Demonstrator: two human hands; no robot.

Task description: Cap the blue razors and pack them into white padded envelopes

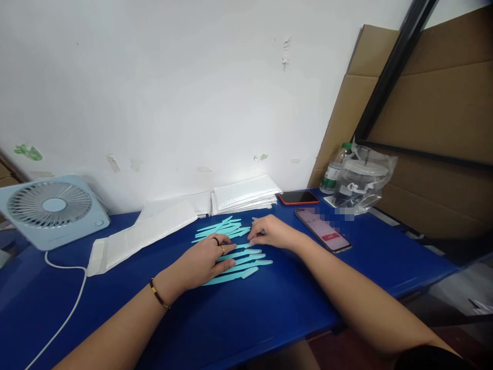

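A row of turquoise eyebrow razors (231, 277) with pale blade covers lies side by side on the blue table. My left hand (204, 259) rests over their handles, thumb and forefinger apart, fingertips touching the razors. Opposite it, my right hand (271, 231) pinches the covered end of the razor (242, 246) at the top of the row. That razor's handle reaches toward my left fingertips. Just behind both hands is a loose pile of more turquoise razors (219, 226), some lying crosswise. My left palm hides part of the handles.
White padded mailers (244, 194) are stacked against the wall, another mailer (146, 234) lying left. A blue fan (54, 208) trails a white cable (79, 295). To the right are a lit phone (323, 231), a red-edged phone (298, 197), a bottle (333, 172) and a bagged cup (360, 182).
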